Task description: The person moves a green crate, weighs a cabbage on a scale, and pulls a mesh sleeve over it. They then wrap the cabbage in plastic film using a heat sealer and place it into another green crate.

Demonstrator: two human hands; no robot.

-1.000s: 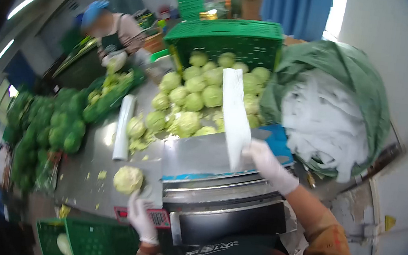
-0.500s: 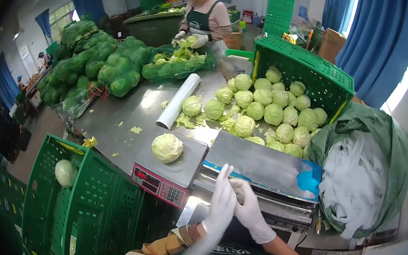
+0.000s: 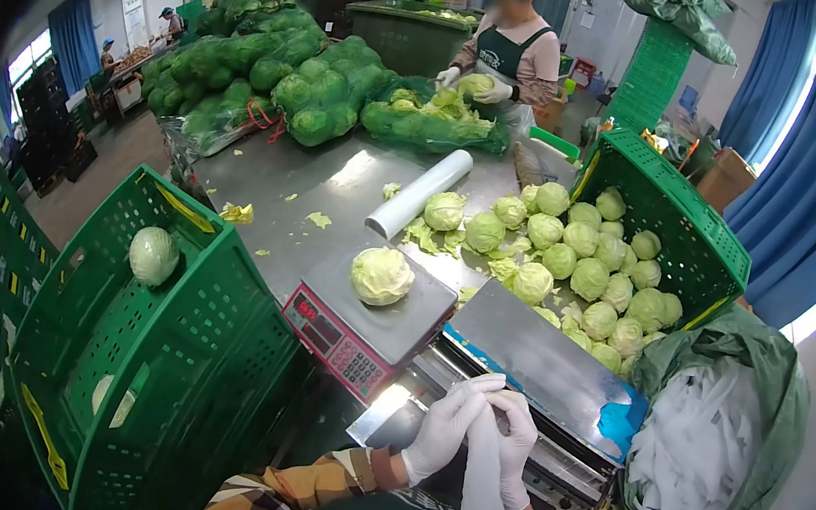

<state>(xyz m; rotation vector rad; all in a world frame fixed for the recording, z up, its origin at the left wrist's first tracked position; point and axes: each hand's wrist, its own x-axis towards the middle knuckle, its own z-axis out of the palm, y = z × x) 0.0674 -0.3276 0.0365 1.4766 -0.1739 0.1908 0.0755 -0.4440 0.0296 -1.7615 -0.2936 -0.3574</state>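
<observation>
Both hands together, low in view. Left hand (image 3: 447,426): fingers bent over and closed on the upper end of a long, flat white strip of soft material (image 3: 481,500). Right hand (image 3: 515,439): curled around the same end from the other side, also closed on it (exact fingertip pinch is hidden between the gloves). Strip hangs from the hands toward the person's dark apron.

Ahead-left of the left hand, well apart: round pale-green cabbage (image 3: 381,277) sitting on a silver-topped scale with red keypad panel (image 3: 422,307). Just ahead-right of the right hand: flat metal machine top with blue edging (image 3: 547,357). Beyond that, on the metal table (image 3: 274,194), a pile of round green cabbages (image 3: 589,280). Right of the right hand: green fabric sack (image 3: 720,341) stuffed with loose white strips (image 3: 698,449). Far left of the left hand: green plastic crate (image 3: 151,342), whitish round head (image 3: 154,256) inside.
</observation>
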